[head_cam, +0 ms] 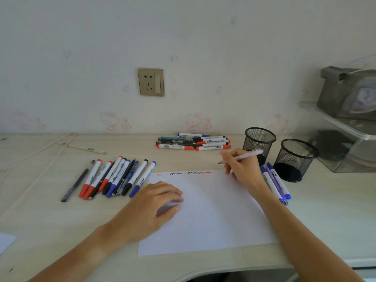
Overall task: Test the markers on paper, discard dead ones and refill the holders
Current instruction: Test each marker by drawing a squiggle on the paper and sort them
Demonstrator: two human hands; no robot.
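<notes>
A white sheet of paper (213,210) lies on the desk, with red, blue and black squiggles along its top edge. My left hand (156,204) rests flat on the paper's left side. My right hand (242,167) grips a pink pen (247,156), whose tip hovers just above the sheet's top right corner. Several capped markers (114,178) lie in a row to the left of the paper. Another pile of markers (193,142) sits at the back. Three blue and purple pens (275,183) lie to the right of my right wrist. Two black mesh holders (259,142) (295,159) stand at the right, both seemingly empty.
A wall socket (151,82) sits on the wall behind the desk. A clear plastic shelf (345,127) with a grey item stands at the far right. Wrapped chopsticks (81,148) and thin cords lie at the back left. A paper scrap (6,242) lies at the left edge.
</notes>
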